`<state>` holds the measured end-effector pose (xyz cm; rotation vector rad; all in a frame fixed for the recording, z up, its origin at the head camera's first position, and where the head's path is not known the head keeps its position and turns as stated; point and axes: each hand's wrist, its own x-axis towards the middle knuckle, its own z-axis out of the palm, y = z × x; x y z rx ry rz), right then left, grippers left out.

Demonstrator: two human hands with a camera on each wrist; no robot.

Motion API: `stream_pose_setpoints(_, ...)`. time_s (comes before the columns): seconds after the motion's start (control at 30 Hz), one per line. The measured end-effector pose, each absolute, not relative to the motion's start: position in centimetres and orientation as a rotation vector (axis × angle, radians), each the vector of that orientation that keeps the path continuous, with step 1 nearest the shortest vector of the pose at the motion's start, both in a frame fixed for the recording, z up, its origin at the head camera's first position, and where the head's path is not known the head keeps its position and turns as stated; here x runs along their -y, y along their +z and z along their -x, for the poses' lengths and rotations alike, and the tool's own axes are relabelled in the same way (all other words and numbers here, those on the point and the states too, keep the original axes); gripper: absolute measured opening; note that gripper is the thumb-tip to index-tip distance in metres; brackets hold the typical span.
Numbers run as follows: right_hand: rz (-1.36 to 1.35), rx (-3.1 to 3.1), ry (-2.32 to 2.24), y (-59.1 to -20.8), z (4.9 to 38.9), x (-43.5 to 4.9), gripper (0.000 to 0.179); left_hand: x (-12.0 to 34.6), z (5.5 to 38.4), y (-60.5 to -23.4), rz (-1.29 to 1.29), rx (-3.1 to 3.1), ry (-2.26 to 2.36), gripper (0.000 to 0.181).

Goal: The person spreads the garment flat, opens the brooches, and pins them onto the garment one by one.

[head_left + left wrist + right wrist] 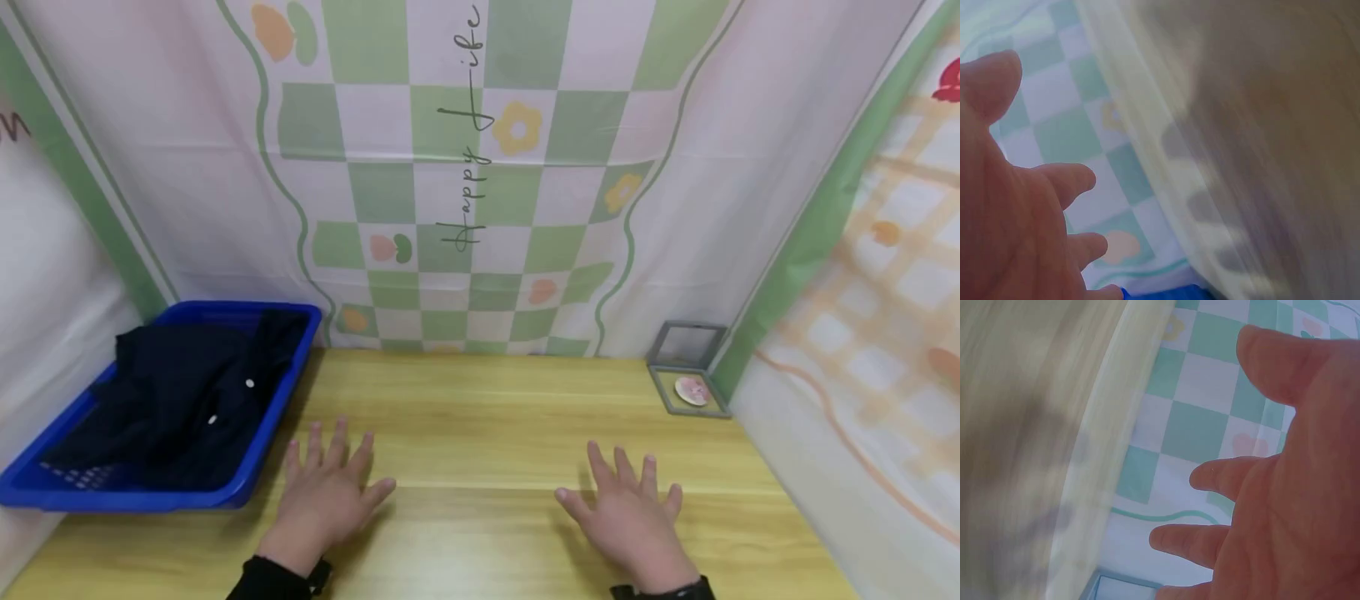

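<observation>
- So, both hands are flat and spread, palms down over the wooden table (480, 417), holding nothing. The left hand (326, 492) sits lower left of centre in the head view, the right hand (630, 512) lower right of centre.
- Left wrist view backs that up: the left hand's fingers (1063, 181) are straight and relaxed with nothing between them. It's pretty motion-blurred, so I can't tell if the palm actually touches the wood.
- Same story on the other side, where the right hand's fingers (1222, 478) are loose and apart, nothing pinched.
- Nearest thing to the left hand is the blue basket (262, 425) at the left edge of the frame, just beside the fingertips but not touching. A dark garment (180, 392) with a couple of pale buttons lies bunched inside it.
- Far right corner of the table, well apart from the right hand, there's a small grey frame (686, 367) standing open with a pinkish round thing (692, 390) on its lower half. Too small to say what it is.
- Backdrop is a checked green and white cloth (480, 167) with flowers and script lettering.
- My read: this looks like a rest pose, nothing is picked up yet. If the garment is the thing in play, the left hand would need to go left and up over the basket rim and close on the fabric.
</observation>
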<state>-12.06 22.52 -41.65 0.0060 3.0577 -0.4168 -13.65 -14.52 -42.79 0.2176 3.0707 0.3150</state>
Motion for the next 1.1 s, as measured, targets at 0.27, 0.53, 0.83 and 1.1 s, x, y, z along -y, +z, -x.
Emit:
stream_pose_setpoints(0.27,-0.014,-3.062,-0.396,-41.5,12.3,-23.1,0.102,15.0,12.5,-42.9,-0.495,-3.083,0.227,0.070)
stream_pose_setpoints(0.53,0.014,-3.067,-0.387,-41.7,12.5,-23.0,0.098,15.8,11.1,-40.8,-0.840,-2.994,0.366,0.065)
stream_pose_setpoints(0.83,0.015,-3.074,-0.378,-41.9,12.6,-23.4,0.093,19.4,12.4,-36.5,-1.124,-3.269,0.263,0.056)
stream_pose_setpoints(1.1,0.038,-3.064,-0.377,-41.9,12.5,-23.3,0.093,26.9,13.5,-34.0,-0.627,-3.262,0.138,0.060)
